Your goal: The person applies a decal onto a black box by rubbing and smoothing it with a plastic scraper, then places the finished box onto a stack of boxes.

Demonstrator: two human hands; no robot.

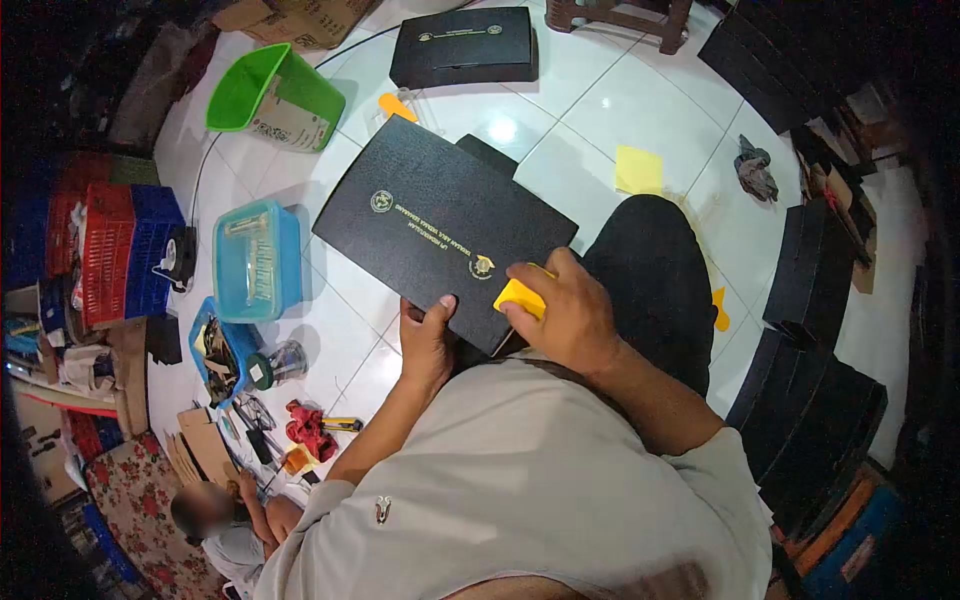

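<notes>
A black box lid or case (430, 215) with gold printing and two emblems lies tilted over my lap. My left hand (428, 340) holds its lower edge, thumb on top and fingers underneath. In my right hand (570, 310) is a yellow block (525, 292), pinched between thumb and fingers and resting on the printed face near the gold emblem. Part of another dark piece (487, 155) shows behind the case's upper edge.
Ahead stands a closed black box (462, 46); a green bin (277, 100) and blue tub (257, 262) are at left. Black boxes (810, 275) line the right. A yellow paper (638, 170) lies on the tiles. Another person (235, 530) sits at lower left.
</notes>
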